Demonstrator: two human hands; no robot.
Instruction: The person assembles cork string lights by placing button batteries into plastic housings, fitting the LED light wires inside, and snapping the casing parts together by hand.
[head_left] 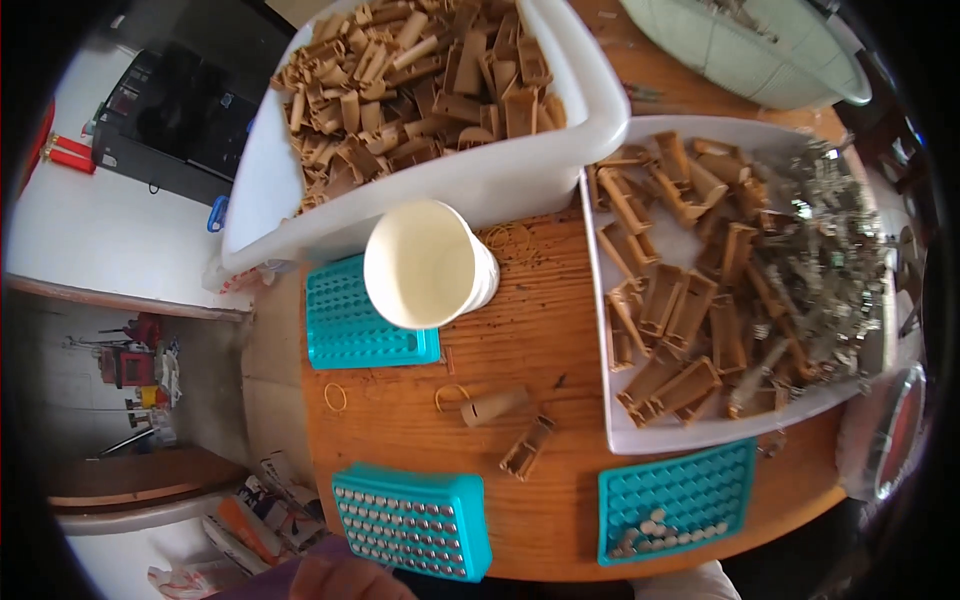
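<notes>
At the lower edge, part of my left hand (pixel 345 580) shows beside a purple patch of cloth. Its fingers are mostly cut off, so I cannot tell whether it holds anything. Just above it stands a teal tray (pixel 478 500) with rows of round silver pieces in its holes. My right hand is out of view. Toward the right lies another teal tray (pixel 735 475), with loose silver discs gathered in its near part. Two brown plastic housings, one rounded side up (pixel 495 405) and one hollow side up (pixel 528 448), rest on the wooden table (pixel 540 320).
A white paper cup (pixel 425 260) stands on or against a third teal tray (pixel 350 345). Behind it, a big white tub (pixel 500 180) is heaped with brown housings. A white bin (pixel 603 330) at right holds housings and clear pieces. Rubber bands (pixel 335 398) and a green basket (pixel 760 70) lie around.
</notes>
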